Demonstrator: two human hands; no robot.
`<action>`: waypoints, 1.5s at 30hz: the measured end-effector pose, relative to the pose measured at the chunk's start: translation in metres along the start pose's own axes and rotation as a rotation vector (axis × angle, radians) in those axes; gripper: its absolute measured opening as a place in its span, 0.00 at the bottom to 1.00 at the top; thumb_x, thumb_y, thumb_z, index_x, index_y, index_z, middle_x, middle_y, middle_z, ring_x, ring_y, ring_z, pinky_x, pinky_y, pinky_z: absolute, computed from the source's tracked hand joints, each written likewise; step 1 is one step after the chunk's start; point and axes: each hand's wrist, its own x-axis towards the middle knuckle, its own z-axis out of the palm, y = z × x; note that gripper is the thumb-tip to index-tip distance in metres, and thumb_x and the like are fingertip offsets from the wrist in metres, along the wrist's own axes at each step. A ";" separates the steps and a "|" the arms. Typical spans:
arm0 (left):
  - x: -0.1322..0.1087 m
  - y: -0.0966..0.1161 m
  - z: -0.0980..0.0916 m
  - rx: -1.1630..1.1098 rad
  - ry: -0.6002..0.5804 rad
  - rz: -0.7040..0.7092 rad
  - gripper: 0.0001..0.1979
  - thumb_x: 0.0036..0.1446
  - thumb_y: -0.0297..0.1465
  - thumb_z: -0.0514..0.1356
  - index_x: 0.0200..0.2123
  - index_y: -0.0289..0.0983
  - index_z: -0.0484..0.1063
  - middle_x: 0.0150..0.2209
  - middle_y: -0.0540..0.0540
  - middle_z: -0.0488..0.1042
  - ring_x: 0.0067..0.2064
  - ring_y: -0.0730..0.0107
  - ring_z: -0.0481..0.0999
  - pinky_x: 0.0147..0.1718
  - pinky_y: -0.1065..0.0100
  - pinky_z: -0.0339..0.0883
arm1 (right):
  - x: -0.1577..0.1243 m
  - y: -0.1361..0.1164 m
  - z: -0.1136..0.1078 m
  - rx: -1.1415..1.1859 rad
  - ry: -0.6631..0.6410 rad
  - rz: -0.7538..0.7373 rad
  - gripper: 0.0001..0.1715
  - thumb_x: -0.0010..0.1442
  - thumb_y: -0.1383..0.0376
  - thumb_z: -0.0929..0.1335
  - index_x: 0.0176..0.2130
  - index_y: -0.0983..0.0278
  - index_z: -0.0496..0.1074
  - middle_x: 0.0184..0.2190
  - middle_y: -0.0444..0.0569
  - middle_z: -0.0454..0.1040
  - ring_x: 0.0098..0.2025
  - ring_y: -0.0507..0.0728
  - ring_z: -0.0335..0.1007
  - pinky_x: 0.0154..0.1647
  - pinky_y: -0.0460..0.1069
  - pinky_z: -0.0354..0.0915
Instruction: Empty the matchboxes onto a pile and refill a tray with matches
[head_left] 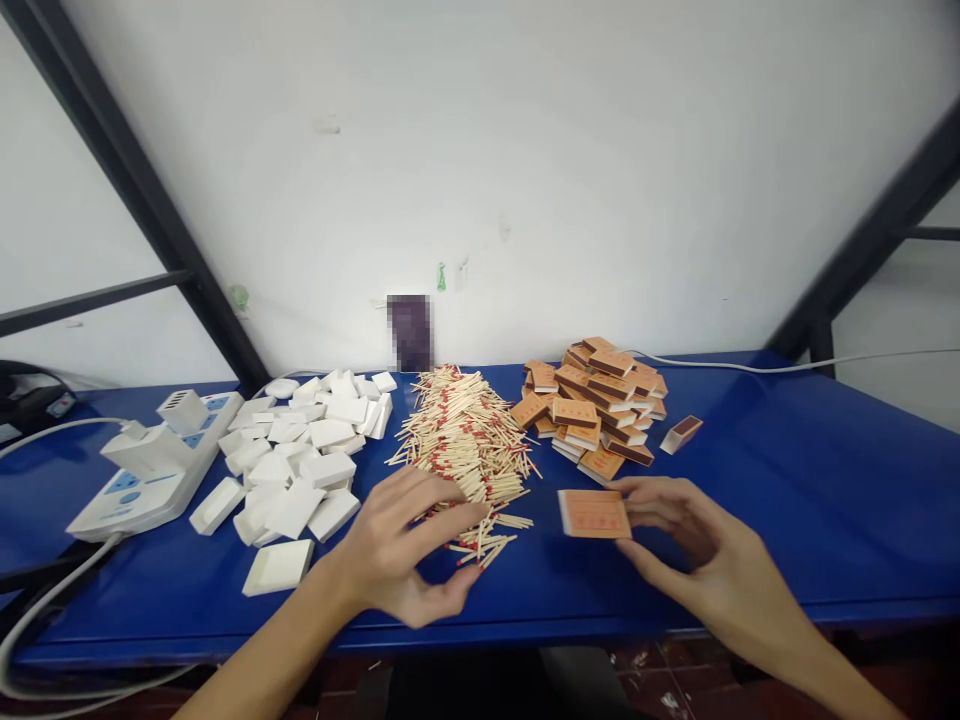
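Observation:
My right hand [690, 545] grips an orange matchbox [594, 514] by its right end and holds it just above the blue table [787, 490]. My left hand [409, 550] rests at the near edge of a heap of red-tipped matchsticks [469, 440], fingers curled over a few loose sticks, thumb and fingers close together. I cannot make out whether any stick is pinched between them. A pile of orange matchbox sleeves [596, 405] lies behind the right hand. White inner trays [300, 455] are heaped to the left.
A white power strip [150, 470] with plugs and cables sits at the far left. One matchbox [681, 434] lies alone right of the orange pile. A white cable [787, 362] runs along the wall. Black frame bars slant up on both sides.

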 end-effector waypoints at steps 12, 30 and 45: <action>0.021 -0.027 0.025 0.183 -0.003 0.083 0.20 0.59 0.23 0.59 0.55 0.37 0.65 0.46 0.42 0.75 0.45 0.65 0.76 0.41 0.63 0.75 | 0.064 -0.026 0.062 0.601 -0.119 0.345 0.16 0.45 0.54 0.79 0.31 0.62 0.81 0.31 0.50 0.80 0.35 0.57 0.75 0.43 0.53 0.71; 0.011 -0.040 0.015 0.276 -0.122 -0.128 0.21 0.64 0.36 0.59 0.57 0.35 0.66 0.44 0.42 0.76 0.44 0.61 0.73 0.43 0.59 0.71 | 0.086 -0.021 0.065 0.345 -0.361 0.294 0.19 0.54 0.51 0.73 0.26 0.64 0.74 0.22 0.43 0.69 0.25 0.51 0.64 0.30 0.49 0.61; 0.003 -0.048 0.006 0.273 -0.129 -0.174 0.20 0.63 0.34 0.60 0.57 0.37 0.67 0.45 0.41 0.74 0.44 0.60 0.71 0.42 0.58 0.69 | 0.096 -0.027 0.064 0.400 -0.376 0.290 0.17 0.54 0.51 0.73 0.33 0.62 0.71 0.26 0.43 0.73 0.22 0.49 0.65 0.24 0.47 0.63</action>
